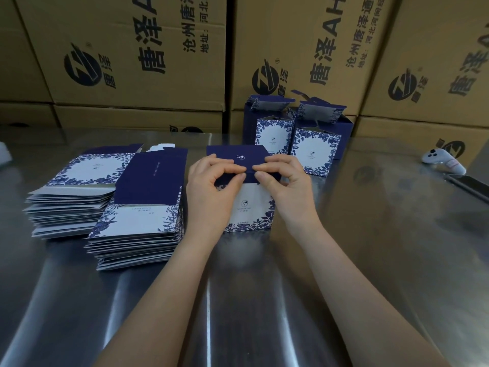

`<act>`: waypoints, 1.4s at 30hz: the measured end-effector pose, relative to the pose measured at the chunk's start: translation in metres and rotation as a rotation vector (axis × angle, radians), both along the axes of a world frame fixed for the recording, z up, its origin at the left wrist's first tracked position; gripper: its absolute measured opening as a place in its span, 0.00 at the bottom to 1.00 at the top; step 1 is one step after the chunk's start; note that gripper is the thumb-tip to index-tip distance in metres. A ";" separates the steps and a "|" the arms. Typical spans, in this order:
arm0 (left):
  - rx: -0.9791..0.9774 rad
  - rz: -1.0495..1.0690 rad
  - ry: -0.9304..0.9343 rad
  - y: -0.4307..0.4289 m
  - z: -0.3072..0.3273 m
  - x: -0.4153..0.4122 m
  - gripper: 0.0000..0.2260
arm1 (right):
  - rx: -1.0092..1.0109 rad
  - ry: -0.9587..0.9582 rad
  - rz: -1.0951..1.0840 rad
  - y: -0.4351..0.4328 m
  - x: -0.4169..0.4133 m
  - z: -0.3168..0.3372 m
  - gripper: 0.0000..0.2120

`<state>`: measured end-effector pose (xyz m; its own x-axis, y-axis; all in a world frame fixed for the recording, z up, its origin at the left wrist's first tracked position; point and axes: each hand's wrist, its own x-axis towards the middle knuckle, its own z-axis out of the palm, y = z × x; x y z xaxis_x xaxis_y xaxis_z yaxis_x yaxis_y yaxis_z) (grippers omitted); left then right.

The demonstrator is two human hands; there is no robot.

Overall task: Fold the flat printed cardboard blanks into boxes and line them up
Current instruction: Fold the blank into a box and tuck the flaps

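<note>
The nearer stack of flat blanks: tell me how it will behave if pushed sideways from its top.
The nearer stack would probably shear rather than slide whole: its edges sit fanned and uneven. The glossy steel table likely offers little grip. Its sheets look thin, so each is probably floppy when lifted alone.

The left hand [210, 189] hid the nine o'clock side of the box [255, 210] front, and the right hand [287, 186] hid its three o'clock edge. Print under the logo was too small to read. The frame's edges cut off a dark flat device [469, 187] at three o'clock and a white object [4, 154] at nine o'clock.
</note>
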<state>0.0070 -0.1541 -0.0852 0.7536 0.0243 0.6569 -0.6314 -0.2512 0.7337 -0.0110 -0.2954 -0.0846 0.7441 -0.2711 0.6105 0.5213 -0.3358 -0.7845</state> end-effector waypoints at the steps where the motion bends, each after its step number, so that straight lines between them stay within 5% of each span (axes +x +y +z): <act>1: 0.004 -0.007 0.000 0.001 -0.001 0.000 0.10 | -0.003 0.010 0.022 -0.002 -0.001 0.000 0.15; 8: -0.196 -0.196 0.087 0.020 -0.001 0.007 0.12 | 0.128 0.011 0.113 -0.012 0.000 -0.001 0.13; 17: -0.212 -0.127 0.071 0.015 0.000 0.011 0.14 | 0.069 -0.042 0.003 -0.009 0.005 0.000 0.15; 42: -0.442 -0.231 0.120 0.017 -0.008 0.009 0.11 | 0.320 0.064 0.232 -0.021 0.002 -0.002 0.13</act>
